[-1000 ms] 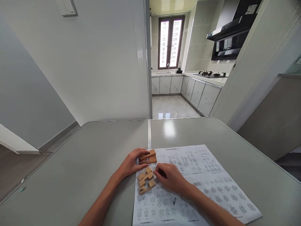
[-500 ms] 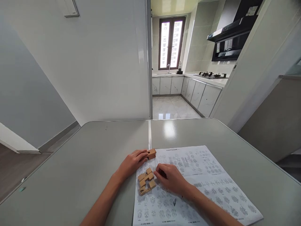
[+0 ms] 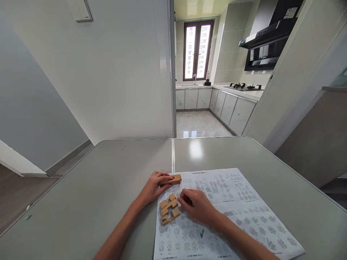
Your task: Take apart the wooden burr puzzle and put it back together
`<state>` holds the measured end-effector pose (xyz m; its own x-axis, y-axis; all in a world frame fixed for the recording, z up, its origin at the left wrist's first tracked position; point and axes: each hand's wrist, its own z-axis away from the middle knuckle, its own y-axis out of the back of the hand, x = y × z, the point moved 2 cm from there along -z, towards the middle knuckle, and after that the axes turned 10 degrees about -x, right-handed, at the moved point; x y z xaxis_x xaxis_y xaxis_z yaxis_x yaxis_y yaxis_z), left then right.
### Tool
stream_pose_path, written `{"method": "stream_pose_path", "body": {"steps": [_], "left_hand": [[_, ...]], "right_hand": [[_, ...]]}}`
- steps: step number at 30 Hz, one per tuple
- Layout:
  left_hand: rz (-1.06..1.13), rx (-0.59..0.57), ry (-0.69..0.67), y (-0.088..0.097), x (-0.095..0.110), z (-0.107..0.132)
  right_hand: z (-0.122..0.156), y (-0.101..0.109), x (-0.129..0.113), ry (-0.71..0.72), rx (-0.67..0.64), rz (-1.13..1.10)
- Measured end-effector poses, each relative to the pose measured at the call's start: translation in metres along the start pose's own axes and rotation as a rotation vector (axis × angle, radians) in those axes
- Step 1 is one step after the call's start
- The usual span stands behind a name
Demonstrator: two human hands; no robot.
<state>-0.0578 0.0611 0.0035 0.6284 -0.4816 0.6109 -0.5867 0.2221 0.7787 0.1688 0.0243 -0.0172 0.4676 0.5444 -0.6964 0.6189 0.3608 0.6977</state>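
My left hand grips a flat wooden puzzle piece at the top left corner of a printed sheet. My right hand rests on the sheet with its fingers curled, fingertips beside a notched wooden piece marked with a 3. That notched piece lies flat on the sheet, just below the left hand's piece.
The sheet of printed diagrams covers the near right of a grey two-leaf table, whose seam runs away from me. Beyond the table's far edge are a white wall and a doorway into a kitchen.
My left hand has turned its wooden piece from showing two stacked parts to lying as one flat bar. The right hand and the notched piece have stayed put.
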Motion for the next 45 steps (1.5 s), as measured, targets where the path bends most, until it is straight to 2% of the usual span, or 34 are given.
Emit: {"method": "stream_pose_path", "body": {"steps": [11, 18, 26, 31, 33, 41, 45], "left_hand": [[0.165, -0.016, -0.028, -0.005, 0.002, 0.005], [0.082, -0.013, -0.036, -0.005, 0.003, 0.004], [0.038, 0.084, -0.066, -0.008, 0.003, 0.003], [0.137, 0.117, -0.078, -0.005, 0.015, 0.001], [0.209, 0.112, -0.071, -0.005, 0.022, 0.000], [0.406, -0.009, -0.045, -0.009, 0.043, -0.002], [0.457, -0.049, -0.045, -0.009, 0.050, -0.002]], "right_hand": [[0.000, 0.003, -0.003, -0.007, -0.009, -0.011], [0.000, 0.003, -0.004, -0.004, 0.001, -0.021], [-0.001, 0.004, -0.001, -0.021, 0.028, -0.082], [-0.002, 0.009, 0.005, -0.079, 0.190, -0.332], [-0.003, 0.011, 0.008, -0.092, 0.212, -0.473], [-0.008, 0.017, 0.006, -0.149, 0.072, -0.958], [-0.009, 0.019, 0.006, -0.135, -0.018, -1.113]]}}
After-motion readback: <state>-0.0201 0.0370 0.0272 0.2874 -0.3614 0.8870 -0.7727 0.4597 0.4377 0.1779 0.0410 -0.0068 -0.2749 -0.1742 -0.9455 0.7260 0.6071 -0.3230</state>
